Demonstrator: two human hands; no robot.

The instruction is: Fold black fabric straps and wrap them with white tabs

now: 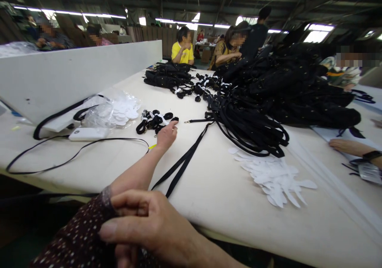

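My left hand (167,136) reaches forward over the table, its fingertips closed on a coiled black strap (175,119) at the edge of a small pile. Several similar strap bundles (155,121), bound with white bands and fitted with metal clips, lie beside it. Close to the camera, my right hand (143,220) hangs over my left forearm with fingers loosely curled and the thumb apart; nothing shows in it. A long black strap (186,160) with a clip end runs from the big heap toward the table's front edge, right of my left arm.
A heap of black bags (286,81) with looped straps (253,121) covers the back right. White paper tags (274,176) lie in front. At left are a plastic bag of white pieces (119,109), a white power bank (88,133) with cable and a low partition (89,67). A co-worker's hand (346,146) rests at right.
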